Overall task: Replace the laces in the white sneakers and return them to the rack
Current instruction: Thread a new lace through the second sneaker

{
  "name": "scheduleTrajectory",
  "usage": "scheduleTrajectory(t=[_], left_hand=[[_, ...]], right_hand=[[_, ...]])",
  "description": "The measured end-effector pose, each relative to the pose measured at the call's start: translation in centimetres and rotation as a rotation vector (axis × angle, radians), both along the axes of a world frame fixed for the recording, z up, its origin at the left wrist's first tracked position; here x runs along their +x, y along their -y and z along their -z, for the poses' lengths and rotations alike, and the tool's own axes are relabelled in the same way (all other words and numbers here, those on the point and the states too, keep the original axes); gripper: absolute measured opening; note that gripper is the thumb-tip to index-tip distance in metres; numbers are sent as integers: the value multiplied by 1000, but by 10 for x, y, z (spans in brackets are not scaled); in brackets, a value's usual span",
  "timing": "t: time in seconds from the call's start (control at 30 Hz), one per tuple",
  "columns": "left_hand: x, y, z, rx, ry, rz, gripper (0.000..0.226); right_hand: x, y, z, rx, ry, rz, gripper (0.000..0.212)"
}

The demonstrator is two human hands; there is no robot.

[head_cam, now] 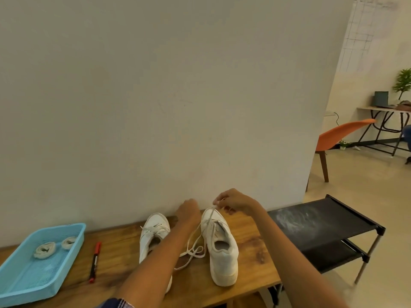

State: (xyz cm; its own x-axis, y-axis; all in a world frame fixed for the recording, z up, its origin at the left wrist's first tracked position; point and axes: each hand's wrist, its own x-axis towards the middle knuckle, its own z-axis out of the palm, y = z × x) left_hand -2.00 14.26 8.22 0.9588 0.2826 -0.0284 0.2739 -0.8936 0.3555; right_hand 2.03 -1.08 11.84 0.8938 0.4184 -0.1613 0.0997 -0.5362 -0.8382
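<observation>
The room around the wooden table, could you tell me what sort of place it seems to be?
Probably an office or shared workroom rather than a home: an orange chair and a desk with a potted plant stand beyond the wall, and a black shoe rack sits beside the wooden table.

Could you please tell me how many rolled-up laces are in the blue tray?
2: one rolled lace lies left of centre in the blue tray, the other toward its far right corner. None seem hidden.
</observation>
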Motion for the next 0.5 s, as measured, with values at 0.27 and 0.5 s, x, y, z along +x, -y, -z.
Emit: scheduleTrajectory(t=[0.27, 0.5], left_hand=[[12, 13, -12, -930, -115, 119, 37], [11, -4, 6, -858, 29, 144, 27]], right_hand=[[6, -10, 11, -53, 80, 35, 8], [11, 2, 18, -60, 181, 37, 16]])
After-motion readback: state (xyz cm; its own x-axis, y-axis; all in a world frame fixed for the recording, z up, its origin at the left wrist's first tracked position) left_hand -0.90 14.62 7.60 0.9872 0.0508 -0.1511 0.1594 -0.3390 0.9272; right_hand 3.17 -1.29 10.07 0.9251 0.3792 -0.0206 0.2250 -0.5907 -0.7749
